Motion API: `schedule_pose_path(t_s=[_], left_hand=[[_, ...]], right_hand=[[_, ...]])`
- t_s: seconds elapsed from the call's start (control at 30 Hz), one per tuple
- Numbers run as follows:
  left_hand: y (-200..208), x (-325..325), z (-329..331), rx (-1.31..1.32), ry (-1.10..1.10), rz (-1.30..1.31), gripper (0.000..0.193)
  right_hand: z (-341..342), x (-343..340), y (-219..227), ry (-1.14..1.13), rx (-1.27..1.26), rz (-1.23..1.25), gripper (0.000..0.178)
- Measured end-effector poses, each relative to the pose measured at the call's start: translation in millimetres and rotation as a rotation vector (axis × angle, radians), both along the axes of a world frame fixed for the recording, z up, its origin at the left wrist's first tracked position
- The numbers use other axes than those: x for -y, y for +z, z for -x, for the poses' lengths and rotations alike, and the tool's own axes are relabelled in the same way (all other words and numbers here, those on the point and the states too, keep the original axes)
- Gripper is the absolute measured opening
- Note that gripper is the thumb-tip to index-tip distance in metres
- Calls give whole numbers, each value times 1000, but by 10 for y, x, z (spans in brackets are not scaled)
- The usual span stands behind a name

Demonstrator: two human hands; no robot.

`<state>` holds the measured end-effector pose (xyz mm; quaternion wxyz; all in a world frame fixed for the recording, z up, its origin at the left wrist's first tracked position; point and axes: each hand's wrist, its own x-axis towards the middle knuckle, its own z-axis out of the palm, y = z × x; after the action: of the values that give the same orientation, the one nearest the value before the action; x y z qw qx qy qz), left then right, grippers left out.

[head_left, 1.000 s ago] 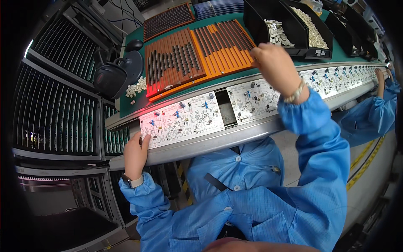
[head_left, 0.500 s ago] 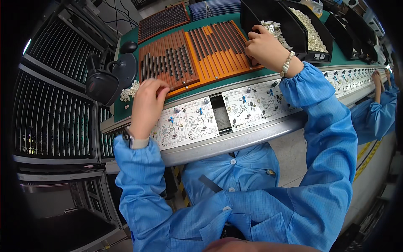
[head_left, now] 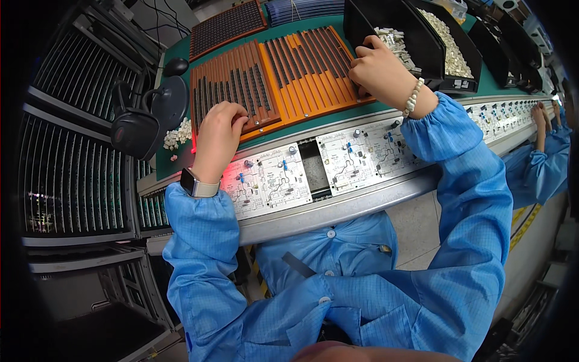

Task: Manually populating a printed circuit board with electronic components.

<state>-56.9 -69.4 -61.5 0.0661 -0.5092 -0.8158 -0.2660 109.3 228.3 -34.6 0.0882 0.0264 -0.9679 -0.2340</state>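
The brown tray [head_left: 224, 77], slots running twelve-to-six, lies at twelve o'clock from your nearer left hand [head_left: 218, 137]; whether either hand's curled fingers [head_left: 238, 113] pinch anything, I can't tell.

Tray [head_left: 311, 104], 12 o'clock: matt, plastic-looking. Circuit boards [head_left: 271, 192], centre: smooth, slight sheen. Rail [head_left: 338, 202], just 6 o'clock of the boards: bare grey metal, smooth, dull gloss. Worktop [head_left: 490, 84]: matt green covering. Bin [head_left: 422, 37], 1 o'clock: black plastic, faintly glossy. Sleeve [head_left: 199, 235], 8 o'clock: woven cloth, fine grid, creased, soft sheen. Bracelet [head_left: 414, 96], 2 o'clock: glossy pearl-like beads. Rack [head_left: 72, 241], 9 o'clock: grey metal.
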Motion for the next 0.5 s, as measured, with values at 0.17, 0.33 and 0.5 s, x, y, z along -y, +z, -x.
schedule_pose_path(t_s=[0.17,0.33,0.5], left_hand=[[-9,2,26,59,-16,8,7],[-31,15,39,26,-20,6,8],[28,33,-1,-57,-39,-59,8]], right_hand=[[-18,-8,4,36,12,25,15],[6,-45,179,78,-39,50,9],[193,-230,310,109,-162,92,7]])
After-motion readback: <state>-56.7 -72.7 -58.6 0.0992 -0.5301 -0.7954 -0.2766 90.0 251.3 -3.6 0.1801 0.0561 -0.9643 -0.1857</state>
